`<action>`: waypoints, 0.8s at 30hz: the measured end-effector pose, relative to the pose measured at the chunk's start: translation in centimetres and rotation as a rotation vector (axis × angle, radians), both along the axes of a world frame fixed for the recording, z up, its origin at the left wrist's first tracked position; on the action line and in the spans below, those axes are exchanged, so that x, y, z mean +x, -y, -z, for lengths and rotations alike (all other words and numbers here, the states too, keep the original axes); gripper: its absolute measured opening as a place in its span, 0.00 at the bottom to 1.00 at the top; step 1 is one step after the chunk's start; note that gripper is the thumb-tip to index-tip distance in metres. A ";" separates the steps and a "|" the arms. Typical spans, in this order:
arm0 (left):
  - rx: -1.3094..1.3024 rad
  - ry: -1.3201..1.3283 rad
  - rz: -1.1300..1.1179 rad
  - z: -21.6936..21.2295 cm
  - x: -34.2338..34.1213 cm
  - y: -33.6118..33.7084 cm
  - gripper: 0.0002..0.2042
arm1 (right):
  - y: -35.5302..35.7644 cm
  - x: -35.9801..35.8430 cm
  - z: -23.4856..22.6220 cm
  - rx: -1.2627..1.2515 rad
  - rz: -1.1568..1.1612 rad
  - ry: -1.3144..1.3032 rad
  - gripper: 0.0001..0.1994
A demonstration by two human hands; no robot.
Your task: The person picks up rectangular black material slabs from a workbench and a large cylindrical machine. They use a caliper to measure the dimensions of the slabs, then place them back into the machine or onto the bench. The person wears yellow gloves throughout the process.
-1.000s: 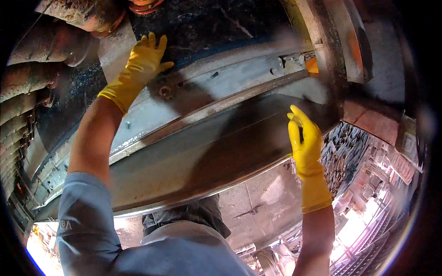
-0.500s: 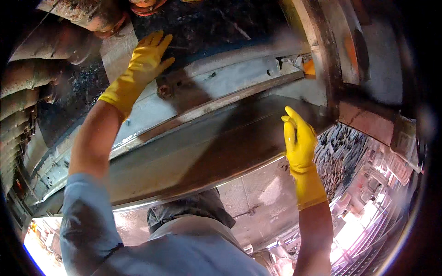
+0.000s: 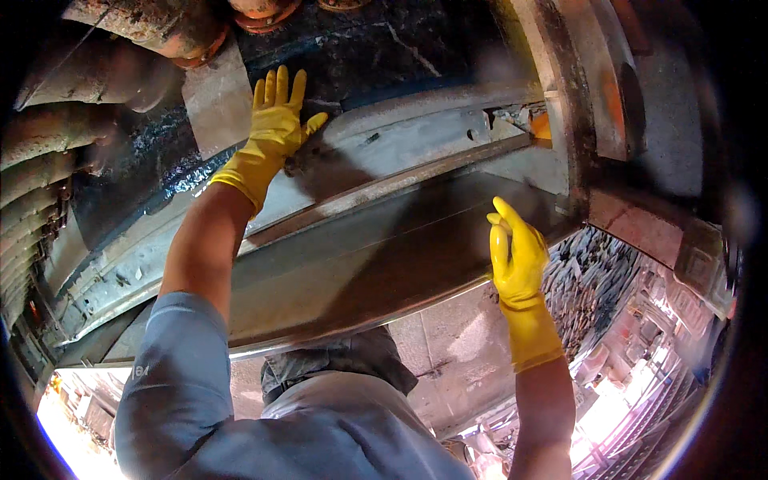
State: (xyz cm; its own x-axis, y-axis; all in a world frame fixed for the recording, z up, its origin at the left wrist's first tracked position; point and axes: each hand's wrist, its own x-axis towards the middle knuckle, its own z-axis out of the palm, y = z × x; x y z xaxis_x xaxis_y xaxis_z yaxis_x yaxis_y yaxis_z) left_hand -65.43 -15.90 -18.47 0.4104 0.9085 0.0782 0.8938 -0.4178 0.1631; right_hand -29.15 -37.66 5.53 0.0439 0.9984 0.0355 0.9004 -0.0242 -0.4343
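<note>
Now the left hand [image 3: 278, 128], in a yellow rubber glove, has shifted slightly toward two o'clock compared with a second ago, and its fingers point nearer to twelve, spread apart with the thumb out toward two. It lies flat over the lower edge of the black belt [image 3: 360, 60], which runs from nine o'clock across to twelve; how firmly it presses, I cannot tell. A rusty knob on the grey metal rail [image 3: 424, 142], plain earlier, is now mostly hidden behind the glove's wrist. More of the pale patch [image 3: 218, 100] shows at eleven o'clock, and wet glints stand out below it. Another roller end [image 3: 342, 3] has come into view at the top edge near twelve. Around three o'clock, the right hand [image 3: 520, 260] has dropped only a little, hanging before the trough [image 3: 312, 284], its fingers half curled with a narrow gap beside the thumb.
</note>
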 end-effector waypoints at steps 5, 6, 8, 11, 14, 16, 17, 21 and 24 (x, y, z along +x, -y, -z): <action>-0.110 0.060 0.097 -2.6 -1.0 -3.3 0.45 | 0.0 0.1 0.1 0.008 0.009 -0.019 0.17; -0.045 0.028 0.055 -2.3 -1.6 -4.3 0.45 | 0.3 0.0 0.0 -0.001 0.012 -0.024 0.17; 0.073 -0.030 -0.040 -0.9 -2.4 -5.3 0.45 | 0.0 0.1 0.0 -0.008 -0.004 -0.023 0.17; -0.010 -0.029 -0.048 -1.8 -1.4 -5.5 0.45 | 0.0 0.2 0.2 0.004 -0.003 -0.021 0.17; -0.120 -0.053 -0.099 -4.1 -0.5 -6.8 0.43 | 0.3 0.6 0.8 0.029 0.001 -0.026 0.17; -0.152 -0.064 -0.132 -4.3 -0.3 -7.7 0.41 | 0.1 0.5 0.5 0.035 -0.011 -0.006 0.17; -0.143 -0.067 -0.138 -3.8 -0.5 -8.5 0.40 | 0.1 0.4 0.4 0.042 -0.011 -0.011 0.17; -0.079 -0.127 -0.087 -3.7 -1.4 -9.8 0.37 | -0.2 0.5 0.6 0.067 -0.025 -0.022 0.16; -0.283 -0.288 -0.069 -8.6 -0.6 -10.4 0.37 | -0.1 0.2 0.5 0.063 -0.024 -0.009 0.16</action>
State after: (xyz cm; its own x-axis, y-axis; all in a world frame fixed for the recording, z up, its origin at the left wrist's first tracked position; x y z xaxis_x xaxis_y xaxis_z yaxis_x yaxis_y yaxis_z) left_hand -66.05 -5.51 -9.85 0.3167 0.9038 -0.2877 0.9439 -0.3301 0.0021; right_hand -28.92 -37.56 5.06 0.0202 0.9950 0.0983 0.8963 0.0256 -0.4428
